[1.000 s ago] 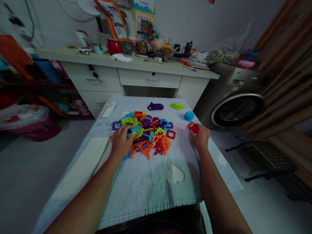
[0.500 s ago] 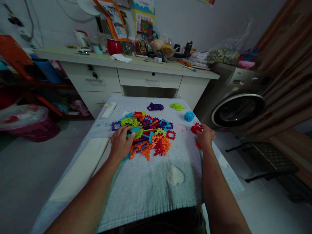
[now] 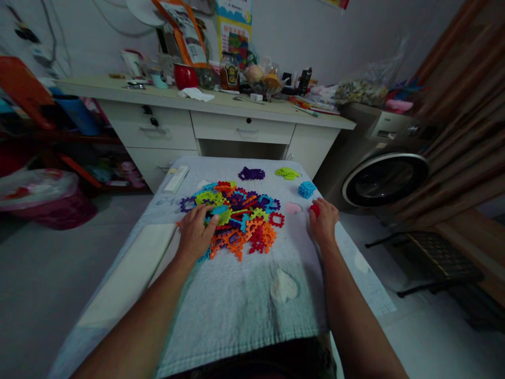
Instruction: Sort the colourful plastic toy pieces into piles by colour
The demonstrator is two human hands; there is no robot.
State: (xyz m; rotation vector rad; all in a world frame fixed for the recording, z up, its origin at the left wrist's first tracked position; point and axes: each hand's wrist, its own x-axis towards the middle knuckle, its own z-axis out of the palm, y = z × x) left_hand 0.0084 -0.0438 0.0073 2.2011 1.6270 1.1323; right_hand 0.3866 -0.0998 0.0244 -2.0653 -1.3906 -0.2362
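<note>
The left hand [image 3: 195, 229], thumb apart, seemingly steadies the central toothed-piece pile [image 3: 240, 211]; centre right, the right hand [image 3: 325, 220] grips a red piece [image 3: 314, 209].

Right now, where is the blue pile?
In the head view, the blue pile lies right of centre on the cloth, between the right hand and the green pile.

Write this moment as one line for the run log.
left hand: on multicoloured pile | right hand: at red piece, mostly hidden | beyond the hands: purple cluster, yellow-green cluster, blue cluster
</note>
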